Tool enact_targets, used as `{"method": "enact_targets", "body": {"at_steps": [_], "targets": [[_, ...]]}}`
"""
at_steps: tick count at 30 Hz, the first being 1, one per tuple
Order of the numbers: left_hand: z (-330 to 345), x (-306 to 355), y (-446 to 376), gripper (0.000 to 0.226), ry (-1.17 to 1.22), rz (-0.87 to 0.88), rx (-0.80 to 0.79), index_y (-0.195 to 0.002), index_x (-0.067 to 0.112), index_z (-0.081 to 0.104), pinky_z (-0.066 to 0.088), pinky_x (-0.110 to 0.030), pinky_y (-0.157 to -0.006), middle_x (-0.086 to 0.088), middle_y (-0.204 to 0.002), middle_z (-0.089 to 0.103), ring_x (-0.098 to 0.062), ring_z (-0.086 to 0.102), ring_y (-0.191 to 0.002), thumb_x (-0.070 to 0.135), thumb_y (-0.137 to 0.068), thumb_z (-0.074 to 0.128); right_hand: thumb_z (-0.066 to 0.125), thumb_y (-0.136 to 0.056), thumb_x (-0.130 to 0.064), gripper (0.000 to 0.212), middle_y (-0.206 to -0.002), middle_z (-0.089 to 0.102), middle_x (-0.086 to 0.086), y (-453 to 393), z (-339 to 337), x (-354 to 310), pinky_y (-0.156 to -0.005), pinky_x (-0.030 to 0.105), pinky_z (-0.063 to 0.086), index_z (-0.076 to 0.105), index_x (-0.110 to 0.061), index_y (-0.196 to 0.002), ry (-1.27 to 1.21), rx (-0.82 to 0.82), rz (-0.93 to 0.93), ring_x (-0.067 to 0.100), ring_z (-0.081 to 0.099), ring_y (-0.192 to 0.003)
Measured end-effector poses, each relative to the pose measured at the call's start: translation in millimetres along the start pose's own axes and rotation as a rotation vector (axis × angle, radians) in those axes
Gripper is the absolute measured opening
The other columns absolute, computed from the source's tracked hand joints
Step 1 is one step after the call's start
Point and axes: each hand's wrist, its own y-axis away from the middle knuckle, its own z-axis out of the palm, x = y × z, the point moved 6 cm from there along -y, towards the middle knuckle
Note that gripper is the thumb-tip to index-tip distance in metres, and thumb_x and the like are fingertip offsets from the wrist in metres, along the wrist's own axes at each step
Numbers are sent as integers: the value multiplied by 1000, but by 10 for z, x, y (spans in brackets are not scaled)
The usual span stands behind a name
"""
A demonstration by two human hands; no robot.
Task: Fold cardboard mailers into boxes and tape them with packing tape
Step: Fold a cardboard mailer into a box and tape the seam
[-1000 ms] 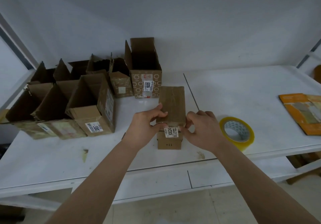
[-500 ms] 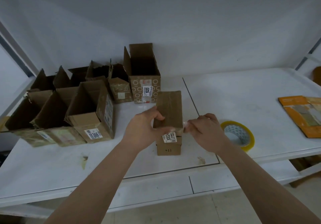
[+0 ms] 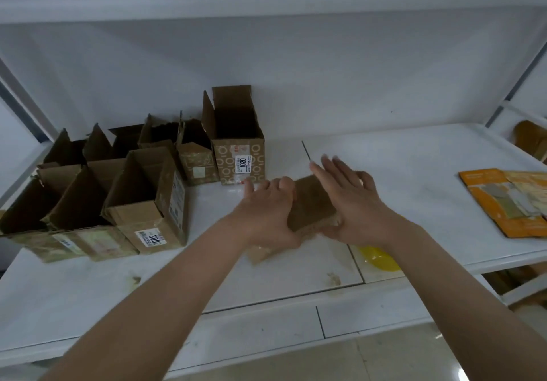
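Cardboard box (image 3: 310, 203) tilted between both hands, likely turning for tape. Left hand (image 3: 266, 212) curled round near side; right hand (image 3: 352, 203) fingers spread flat, steadying top.

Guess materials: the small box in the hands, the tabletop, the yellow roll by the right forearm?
Small box: brown corrugated-looking cardboard, matte; fibrous, worn edges. A glossy strip, probably clear tape, at its near end.
Tabletop: white, smooth, slightly glossy, with seams; likely laminate or coated metal, hard to tell.
Yellow roll: translucent yellow, shiny; looks like plastic packing tape, mostly hidden by the forearm.
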Motion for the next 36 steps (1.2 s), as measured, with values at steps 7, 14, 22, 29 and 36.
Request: {"method": "enact_targets", "body": {"at_steps": [7,14,22,29,36], "targets": [[-409,-84,166,50,-146,154,470,-122,16,46,18,-55,-115,-9,-141,37,-30,28,-133,15,-74,60,66,-69,-65,117,-130,54,7,-149,-94,-156,-98,39,42,-3,-18,-151,-121,100,141,26,56,-112],[-68,-267,216,20,935,-70,380,-114,25,63,56,-30,-84,15,-106,62,-10,61,-105,18,-98,53,40,-95,-59,45,-109,58,-3,-114,15,-173,-81,34,45,35,-28,-127,-463,127,301,25,61,-103],[342,-496,278,20,1063,-147,351,-101,27,69,54,-39,-92,2,-111,67,-20,62,-109,10,-91,65,54,-93,-49,48,-122,54,4,84,447,-177,-91,37,50,47,-36,-139,-600,96,266,18,60,-99],[290,-400,329,17,819,-34,441,-96,33,75,33,-6,-101,4,-127,60,3,43,-130,29,-80,77,72,-85,-28,25,-109,53,2,168,324,-222,-72,28,51,75,-13,-105,-597,381,61,10,57,-86],[330,-422,382,40,892,-46,348,-100,42,69,50,-37,-100,-6,-150,41,5,36,-134,25,-68,85,72,-83,-33,36,-119,51,1,207,371,-213,-75,20,48,72,-16,-115,-604,334,72,12,58,-96]]}}
